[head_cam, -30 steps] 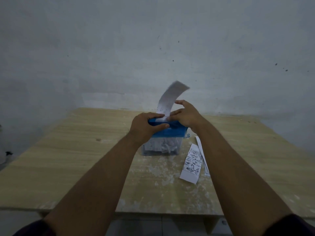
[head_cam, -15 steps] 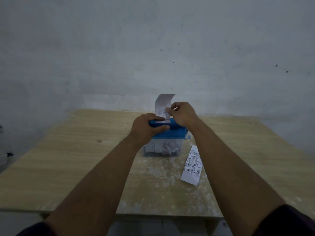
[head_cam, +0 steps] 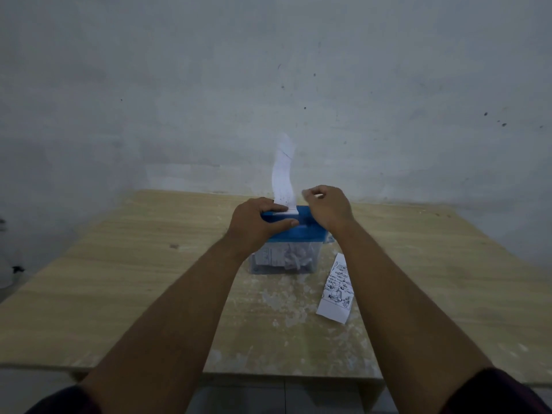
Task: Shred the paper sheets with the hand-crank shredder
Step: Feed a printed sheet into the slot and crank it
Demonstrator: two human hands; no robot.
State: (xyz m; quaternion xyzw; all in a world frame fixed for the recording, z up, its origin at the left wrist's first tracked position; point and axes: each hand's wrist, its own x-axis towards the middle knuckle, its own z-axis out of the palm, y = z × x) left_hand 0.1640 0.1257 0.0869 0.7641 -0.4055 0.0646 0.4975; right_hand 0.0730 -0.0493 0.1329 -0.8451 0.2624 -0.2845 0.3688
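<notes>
Shredder: small, standing mid-desk toward the far edge, between the two forearms.
Lid: solid blue, with the slot on top.
Bin: clear plastic under the lid; pale curled shreds and bits of printed paper show through its wall.
Strip: narrow and white, standing upright from the slot in a slight wave, its top end bent and its lower end faintly printed.
Left hand: grips the lid's left end, fingers over the top just beside the strip, thumb along the front edge.
Right hand: above the lid's right end, fingers curled tight; whether they hold anything cannot be told.
Sheet: flat on the desk right of the bin, printed with black drawings, by the right forearm.
Desk: light wood grain, with whitish worn patches in front of the bin.
Wall: grey-white with dark specks.
</notes>
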